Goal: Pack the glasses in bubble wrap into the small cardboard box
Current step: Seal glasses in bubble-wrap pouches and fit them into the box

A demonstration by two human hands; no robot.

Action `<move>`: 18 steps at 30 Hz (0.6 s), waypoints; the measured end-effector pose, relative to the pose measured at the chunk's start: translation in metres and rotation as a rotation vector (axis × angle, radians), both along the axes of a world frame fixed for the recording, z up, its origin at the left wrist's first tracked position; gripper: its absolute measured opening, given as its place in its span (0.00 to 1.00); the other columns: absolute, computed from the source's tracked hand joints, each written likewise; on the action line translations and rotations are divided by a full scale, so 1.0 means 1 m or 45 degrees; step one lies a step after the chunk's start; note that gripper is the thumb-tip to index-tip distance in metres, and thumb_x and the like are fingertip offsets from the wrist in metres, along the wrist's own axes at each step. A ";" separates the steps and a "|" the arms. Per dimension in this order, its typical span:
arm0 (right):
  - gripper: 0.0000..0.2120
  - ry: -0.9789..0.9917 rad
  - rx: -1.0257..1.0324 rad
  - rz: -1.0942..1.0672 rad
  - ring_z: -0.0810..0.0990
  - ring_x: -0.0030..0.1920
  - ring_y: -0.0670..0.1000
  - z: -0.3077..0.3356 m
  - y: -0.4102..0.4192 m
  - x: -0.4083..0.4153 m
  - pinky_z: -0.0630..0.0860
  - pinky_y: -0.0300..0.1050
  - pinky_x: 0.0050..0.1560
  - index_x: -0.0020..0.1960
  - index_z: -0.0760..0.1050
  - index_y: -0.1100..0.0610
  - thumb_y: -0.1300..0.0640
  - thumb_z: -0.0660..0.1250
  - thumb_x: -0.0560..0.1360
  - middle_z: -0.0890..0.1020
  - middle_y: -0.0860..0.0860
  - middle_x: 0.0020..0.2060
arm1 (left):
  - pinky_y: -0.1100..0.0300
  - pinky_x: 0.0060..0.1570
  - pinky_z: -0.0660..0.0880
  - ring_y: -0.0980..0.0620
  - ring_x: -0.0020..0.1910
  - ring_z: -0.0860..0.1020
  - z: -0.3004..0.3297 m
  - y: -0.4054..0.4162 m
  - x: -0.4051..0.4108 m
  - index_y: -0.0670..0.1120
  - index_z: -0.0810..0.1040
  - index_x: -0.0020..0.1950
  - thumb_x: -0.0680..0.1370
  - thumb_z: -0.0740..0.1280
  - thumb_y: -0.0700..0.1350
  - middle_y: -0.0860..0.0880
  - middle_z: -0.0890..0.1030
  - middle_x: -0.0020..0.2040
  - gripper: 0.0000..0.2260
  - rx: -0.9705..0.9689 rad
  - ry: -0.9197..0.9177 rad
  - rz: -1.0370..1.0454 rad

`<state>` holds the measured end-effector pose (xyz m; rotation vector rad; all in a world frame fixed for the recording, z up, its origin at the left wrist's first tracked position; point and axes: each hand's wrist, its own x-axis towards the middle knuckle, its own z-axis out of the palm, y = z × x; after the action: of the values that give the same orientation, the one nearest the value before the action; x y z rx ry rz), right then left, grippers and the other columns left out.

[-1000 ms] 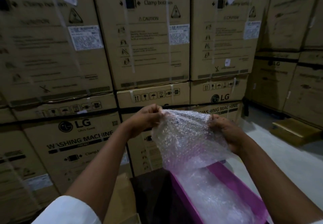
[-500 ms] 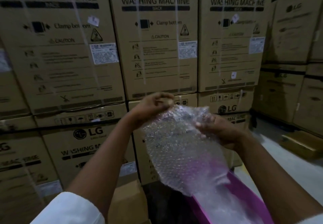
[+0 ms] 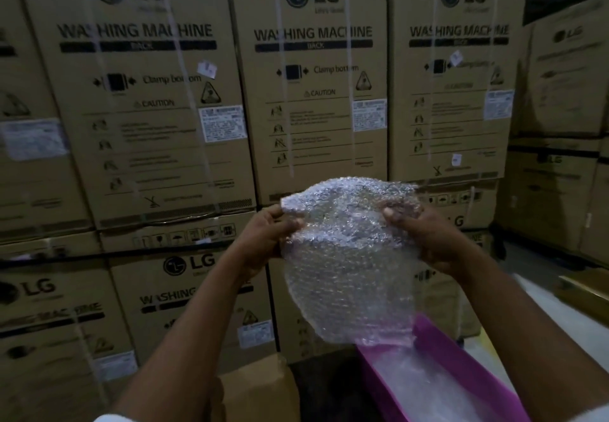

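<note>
- One bubble wrap bundle [image 3: 349, 257] is held up in mid-air, in front of the stacked washing machine cartons [image 3: 313, 92] and above a purple box [image 3: 461, 365].
- Two hands are up, arms stretched forward: the left hand [image 3: 267, 240] pinches the bundle's upper left edge, the right hand [image 3: 425, 240] grips its upper right side, thumb on the front.
- The bundle is clear, crinkled and rounded; what it contains cannot be made out.
- One plain cardboard box [image 3: 257, 388] sits low, left of the purple box, which holds more bubble wrap.
</note>
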<state>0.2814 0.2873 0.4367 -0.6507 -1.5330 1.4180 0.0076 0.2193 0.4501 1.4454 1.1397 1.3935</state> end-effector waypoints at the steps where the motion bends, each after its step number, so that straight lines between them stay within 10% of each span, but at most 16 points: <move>1: 0.21 -0.011 -0.014 0.121 0.82 0.53 0.58 0.000 -0.005 0.001 0.82 0.48 0.47 0.62 0.72 0.59 0.60 0.70 0.70 0.81 0.59 0.53 | 0.50 0.43 0.81 0.49 0.42 0.82 0.002 -0.003 0.000 0.44 0.78 0.53 0.78 0.66 0.36 0.46 0.83 0.47 0.07 0.035 -0.021 0.046; 6: 0.23 0.001 -0.011 0.296 0.80 0.48 0.56 -0.002 -0.010 0.000 0.82 0.49 0.46 0.64 0.73 0.61 0.62 0.71 0.70 0.79 0.61 0.51 | 0.49 0.44 0.79 0.46 0.47 0.80 0.007 -0.019 -0.015 0.44 0.80 0.48 0.79 0.63 0.36 0.46 0.82 0.49 0.07 0.114 -0.126 0.104; 9: 0.08 0.190 -0.031 0.230 0.84 0.40 0.52 0.006 -0.012 -0.005 0.81 0.44 0.36 0.48 0.81 0.61 0.63 0.69 0.70 0.83 0.57 0.44 | 0.59 0.33 0.78 0.51 0.34 0.80 0.008 -0.027 -0.024 0.48 0.83 0.39 0.78 0.60 0.34 0.48 0.82 0.38 0.16 0.122 -0.162 -0.042; 12: 0.14 0.265 -0.060 0.235 0.81 0.32 0.51 0.011 -0.015 -0.010 0.78 0.41 0.30 0.35 0.82 0.58 0.64 0.59 0.71 0.82 0.54 0.36 | 0.64 0.29 0.74 0.53 0.31 0.76 0.013 -0.035 -0.030 0.49 0.80 0.30 0.77 0.57 0.32 0.50 0.79 0.33 0.22 0.169 -0.167 -0.096; 18: 0.17 -0.023 0.199 0.113 0.79 0.41 0.56 0.021 -0.031 -0.022 0.76 0.47 0.41 0.43 0.80 0.60 0.45 0.68 0.71 0.82 0.57 0.44 | 0.57 0.37 0.76 0.51 0.40 0.77 0.026 -0.056 -0.043 0.42 0.78 0.44 0.76 0.67 0.50 0.46 0.81 0.44 0.11 0.126 0.114 -0.018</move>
<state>0.2591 0.2559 0.4574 -0.5074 -1.6861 1.3439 -0.0353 0.1632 0.4759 1.5967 1.1279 1.4044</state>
